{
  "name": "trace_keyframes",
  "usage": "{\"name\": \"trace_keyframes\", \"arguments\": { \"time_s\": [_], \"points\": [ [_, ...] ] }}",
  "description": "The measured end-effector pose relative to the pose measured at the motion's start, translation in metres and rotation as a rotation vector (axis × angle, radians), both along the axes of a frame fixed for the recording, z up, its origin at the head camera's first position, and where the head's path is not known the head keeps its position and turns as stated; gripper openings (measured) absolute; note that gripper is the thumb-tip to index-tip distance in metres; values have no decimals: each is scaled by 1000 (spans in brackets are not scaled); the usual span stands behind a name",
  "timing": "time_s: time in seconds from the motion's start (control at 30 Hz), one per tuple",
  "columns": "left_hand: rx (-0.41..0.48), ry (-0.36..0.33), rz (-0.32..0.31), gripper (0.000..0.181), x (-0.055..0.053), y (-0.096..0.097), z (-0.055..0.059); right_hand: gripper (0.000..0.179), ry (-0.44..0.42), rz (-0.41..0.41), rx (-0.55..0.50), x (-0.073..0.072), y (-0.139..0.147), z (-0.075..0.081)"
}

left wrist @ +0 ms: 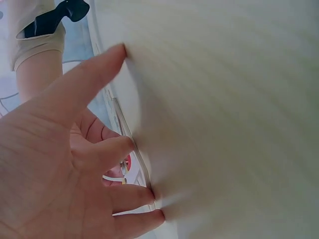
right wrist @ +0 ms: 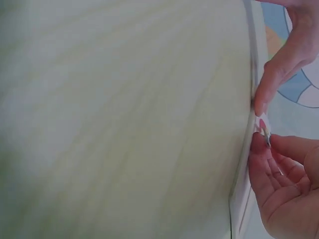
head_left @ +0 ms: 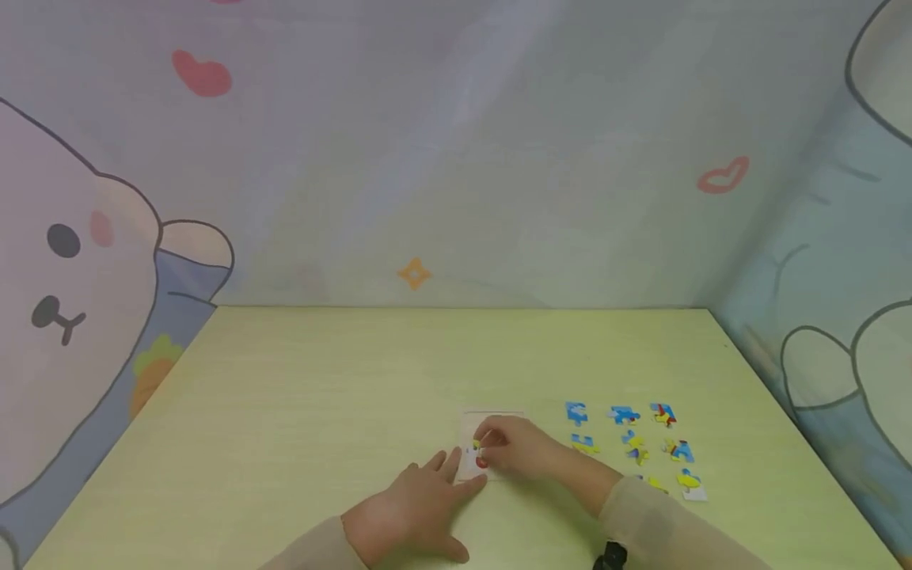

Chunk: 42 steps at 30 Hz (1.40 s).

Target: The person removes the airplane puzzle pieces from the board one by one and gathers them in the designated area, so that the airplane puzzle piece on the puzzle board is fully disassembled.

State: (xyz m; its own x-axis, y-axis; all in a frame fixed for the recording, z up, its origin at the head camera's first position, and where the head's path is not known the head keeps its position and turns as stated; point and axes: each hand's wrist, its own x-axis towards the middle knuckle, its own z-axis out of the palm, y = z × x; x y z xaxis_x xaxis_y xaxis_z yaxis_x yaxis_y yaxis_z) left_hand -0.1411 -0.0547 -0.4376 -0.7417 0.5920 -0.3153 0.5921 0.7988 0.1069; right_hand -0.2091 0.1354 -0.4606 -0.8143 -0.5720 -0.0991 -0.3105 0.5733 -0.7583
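Observation:
A small white puzzle board (head_left: 466,469) lies flat on the table, with a red patch showing on it. My right hand (head_left: 523,447) is over the board and pinches a small puzzle piece (right wrist: 267,140) between thumb and fingertips; the hand hides much of the board. Beside the board's left and near edges is my left hand (head_left: 420,503), its fingers spread and fairly straight. In the left wrist view, the left fingertips (left wrist: 147,195) touch the board's edge, while the thumb (left wrist: 107,64) stands apart from it.
To the right, several loose puzzle pieces (head_left: 625,415) in blue, yellow and red are laid out in rough rows. The right sleeve (head_left: 651,514) overlaps the nearest ones. A cloth backdrop (head_left: 456,198) with cartoon prints rises behind the pale wooden table (head_left: 313,380).

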Motion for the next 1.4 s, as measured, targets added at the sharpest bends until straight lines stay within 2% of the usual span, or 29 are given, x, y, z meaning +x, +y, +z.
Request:
{"name": "trace_keyframes", "arguments": {
  "time_s": [0.13, 0.33, 0.6, 0.83, 1.03, 1.17, 1.4],
  "points": [
    [-13, 3, -7, 94, 0, 0, -1, 9, 0, -45, -3, 0, 1, -2],
    [-46, 59, -32, 96, -2, 3, -4, 10, -59, -99, -73, -3, 21, -5],
    [-48, 45, -16, 96, -2, 4, -5, 16, -131, -83, -173, 3, 59, 5],
    [-36, 30, -27, 100, -4, 4, -2, 21, -205, -122, -245, 11, 94, 10],
    [-31, 7, -21, 100, -3, 2, -2, 23, -207, -152, -189, 20, 116, 11],
    [-30, 18, -17, 100, -3, 1, -4, 24, -198, -176, -158, 22, 125, 10],
    [-22, 33, -31, 99, -3, 1, -4, 22, -199, -168, -119, 23, 137, 7]
  ]
}}
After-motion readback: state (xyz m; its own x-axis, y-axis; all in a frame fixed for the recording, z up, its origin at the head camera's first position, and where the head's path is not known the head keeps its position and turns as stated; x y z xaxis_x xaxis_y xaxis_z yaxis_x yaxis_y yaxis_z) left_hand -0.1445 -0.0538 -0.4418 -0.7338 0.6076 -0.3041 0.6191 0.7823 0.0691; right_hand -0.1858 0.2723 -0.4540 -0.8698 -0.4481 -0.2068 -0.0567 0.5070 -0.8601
